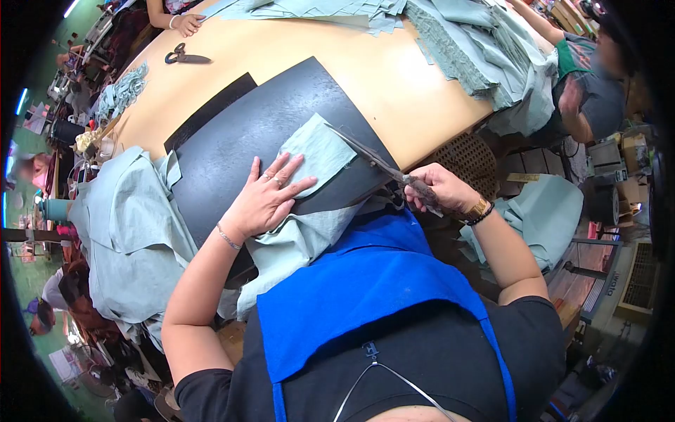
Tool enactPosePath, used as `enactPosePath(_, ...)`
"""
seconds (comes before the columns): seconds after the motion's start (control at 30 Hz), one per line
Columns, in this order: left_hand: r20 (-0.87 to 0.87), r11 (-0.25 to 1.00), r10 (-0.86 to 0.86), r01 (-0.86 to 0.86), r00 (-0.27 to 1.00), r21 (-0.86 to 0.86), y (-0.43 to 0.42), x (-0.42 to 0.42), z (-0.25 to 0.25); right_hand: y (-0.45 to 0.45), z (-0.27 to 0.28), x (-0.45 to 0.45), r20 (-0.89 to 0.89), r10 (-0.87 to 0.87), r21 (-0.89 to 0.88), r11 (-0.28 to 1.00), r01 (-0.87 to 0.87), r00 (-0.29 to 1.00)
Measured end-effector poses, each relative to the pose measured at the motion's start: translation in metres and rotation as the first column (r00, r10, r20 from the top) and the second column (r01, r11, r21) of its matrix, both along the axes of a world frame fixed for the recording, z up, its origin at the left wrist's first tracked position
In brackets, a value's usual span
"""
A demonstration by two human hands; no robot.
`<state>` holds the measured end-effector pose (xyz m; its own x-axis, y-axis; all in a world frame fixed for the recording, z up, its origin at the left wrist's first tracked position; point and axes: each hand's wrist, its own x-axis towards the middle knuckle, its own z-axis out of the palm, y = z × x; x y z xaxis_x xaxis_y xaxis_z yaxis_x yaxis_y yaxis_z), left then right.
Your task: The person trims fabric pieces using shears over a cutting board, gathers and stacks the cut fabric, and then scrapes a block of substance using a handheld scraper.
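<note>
My left hand (266, 195) lies flat with fingers spread on a pale green piece of cloth (322, 149). The cloth rests on a dark, smooth board (225, 155), and more of it hangs over the near edge towards my apron. In my right hand (444, 188) is a pair of scissors (380, 162), the fingers closed round wrapped-looking handles. Their long blades point up and left, beside the cloth's right edge. Whether they touch the fabric I cannot tell.
The board sits on a wooden-topped table (415, 91). Another pair of scissors (185, 55) lies at the far left, near a co-worker's hand (186, 25). Stacked green cloth (464, 49) covers the far right; a draped pile (133, 218) hangs left. Another person (590, 98) stands right.
</note>
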<state>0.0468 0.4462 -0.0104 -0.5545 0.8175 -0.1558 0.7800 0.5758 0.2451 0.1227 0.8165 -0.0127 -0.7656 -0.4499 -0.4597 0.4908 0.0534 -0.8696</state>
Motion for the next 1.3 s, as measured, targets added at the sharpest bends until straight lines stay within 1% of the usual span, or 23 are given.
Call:
enactPosePath(0.13,-0.006,1.000,-0.008,0.008,1.000,0.007,0.000,0.001,0.000,0.001,0.000,0.004,-0.020,0.003,-0.006,1.000,-0.003,1.000)
enactPosePath(0.33,-0.021,0.999,-0.050,0.050,0.999,0.003,0.005,0.007,0.001,-0.012,0.002,-0.004,0.005,-0.031,0.033,0.999,0.030,1.000)
enactPosePath(0.43,-0.028,0.999,-0.047,0.047,0.998,0.005,0.004,0.007,-0.001,-0.011,0.005,-0.003,0.044,-0.057,-0.005,0.998,0.057,0.997)
enactPosePath(0.63,-0.035,0.999,-0.049,0.050,0.998,0.015,0.005,0.007,-0.001,-0.010,0.013,0.003,-0.020,-0.039,0.031,0.999,0.040,0.999)
enactPosePath(0.73,-0.035,0.998,-0.059,0.059,0.998,0.000,0.006,0.009,0.000,-0.006,0.003,-0.004,0.000,-0.013,0.019,1.000,0.013,1.000)
enactPosePath(0.83,0.006,0.998,-0.056,0.056,0.998,0.023,0.008,0.012,0.001,-0.011,0.006,-0.011,0.026,-0.018,0.032,0.999,0.018,1.000)
enactPosePath(0.93,0.003,0.998,-0.056,0.056,0.998,0.020,0.007,0.011,0.000,-0.010,0.003,-0.012,0.013,-0.032,0.015,0.999,0.032,0.999)
enactPosePath(1.03,0.012,0.998,-0.056,0.056,0.998,0.016,0.006,0.011,0.000,-0.005,0.000,-0.011,-0.032,0.001,0.013,1.000,-0.001,0.999)
enactPosePath(1.13,-0.029,0.999,-0.052,0.052,0.998,-0.007,0.006,0.003,-0.003,0.006,-0.009,-0.010,-0.008,-0.098,-0.034,0.995,0.098,0.995)
enactPosePath(1.23,-0.125,1.000,-0.016,0.013,0.992,-0.024,0.009,-0.027,-0.003,-0.001,-0.017,-0.023,-0.121,-0.252,-0.166,0.959,0.230,0.960)
enactPosePath(1.27,-0.153,1.000,0.004,-0.005,0.988,-0.006,0.013,-0.041,-0.004,-0.010,-0.021,-0.035,-0.220,-0.257,-0.216,0.954,0.210,0.941)
enactPosePath(1.3,-0.185,1.000,0.022,-0.020,0.982,0.014,0.018,-0.056,-0.006,-0.024,-0.023,-0.048,-0.309,-0.300,-0.258,0.940,0.224,0.903)
